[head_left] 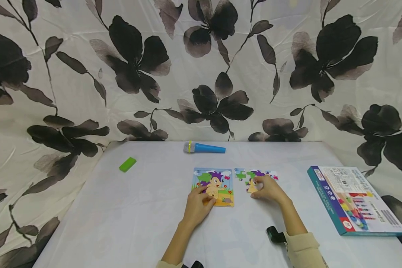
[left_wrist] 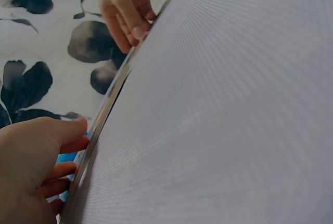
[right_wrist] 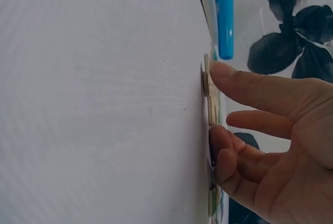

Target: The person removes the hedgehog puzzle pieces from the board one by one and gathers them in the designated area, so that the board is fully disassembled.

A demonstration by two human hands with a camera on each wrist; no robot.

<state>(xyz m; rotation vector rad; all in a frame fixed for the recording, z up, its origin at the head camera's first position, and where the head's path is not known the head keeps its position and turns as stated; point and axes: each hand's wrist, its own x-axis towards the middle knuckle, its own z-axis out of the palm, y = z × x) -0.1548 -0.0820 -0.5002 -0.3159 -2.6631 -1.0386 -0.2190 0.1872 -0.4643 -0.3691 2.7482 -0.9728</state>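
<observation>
A flat picture board (head_left: 225, 191) with a purple-haired cartoon hedgehog lies near the table's middle. My left hand (head_left: 195, 208) rests on its lower left part, fingers relaxed; the left wrist view shows this hand (left_wrist: 31, 156) at the board's thin edge. Just right of the board are several jigsaw pieces (head_left: 240, 174), some joined into part of a similar picture. Over these is my right hand (head_left: 271, 190). In the right wrist view its thumb (right_wrist: 234, 78) and curled fingers grip a puzzle piece (right_wrist: 213, 110) low at the tabletop; the palm side hides other pieces.
A blue toy microphone (head_left: 209, 148) lies at the table's back edge. At the back left is a green block (head_left: 127, 164). A large boxed set (head_left: 358, 201) lies on the right side. Floral cloth (head_left: 204, 74) hangs behind the white table (head_left: 137, 223).
</observation>
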